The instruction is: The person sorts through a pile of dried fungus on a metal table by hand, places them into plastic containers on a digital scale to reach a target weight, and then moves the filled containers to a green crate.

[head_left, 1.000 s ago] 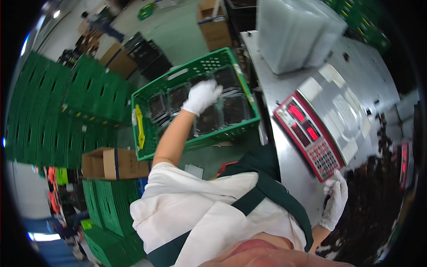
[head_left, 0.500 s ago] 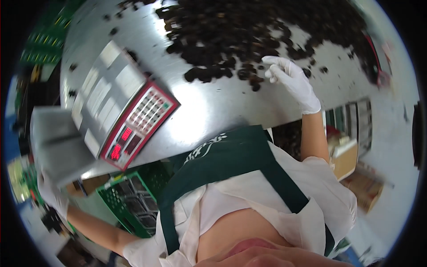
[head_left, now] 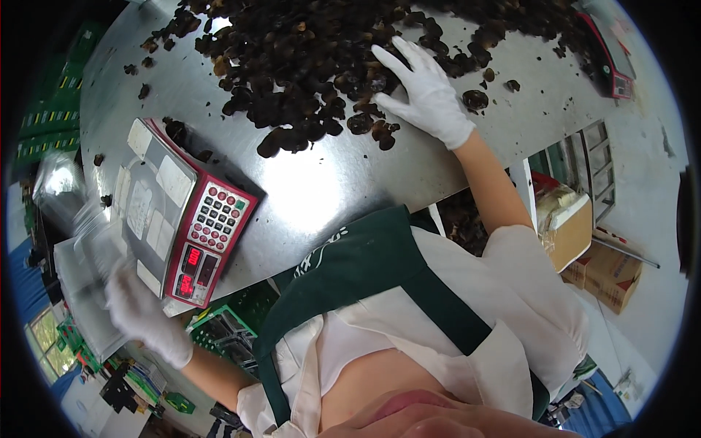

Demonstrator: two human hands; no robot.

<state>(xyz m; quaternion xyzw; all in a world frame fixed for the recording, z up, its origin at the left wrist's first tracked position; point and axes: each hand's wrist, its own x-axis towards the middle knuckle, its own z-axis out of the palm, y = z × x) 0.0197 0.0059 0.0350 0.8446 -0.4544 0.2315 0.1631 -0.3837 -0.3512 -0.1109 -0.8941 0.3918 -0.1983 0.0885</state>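
Note:
My right hand [head_left: 427, 91], in a white glove, lies with fingers spread at the right edge of a large heap of dark brown, curled dried pieces [head_left: 292, 80] that look like dried mushrooms. My left hand [head_left: 142, 314], also gloved, is smeared by motion beside a translucent plastic bin [head_left: 84, 306] at the table's left edge. Clear plastic [head_left: 62, 190] shows as a blur just above it; whether my fingers hold it, I cannot tell. Between the hands stands a red and grey digital scale [head_left: 212, 219] with taped paper on its plate and lit red digits.
A second red scale [head_left: 610, 66] stands at the far right of the metal table [head_left: 292, 190]. Green crates are at the far left [head_left: 47, 120] and under the table [head_left: 230, 325]. Cardboard boxes [head_left: 606, 274] and a metal rack [head_left: 599, 164] stand at the right.
My right hand has moved left and farther away onto the heap, its fingers now spread. My left hand has come right and up beside the bin. The view has shifted.

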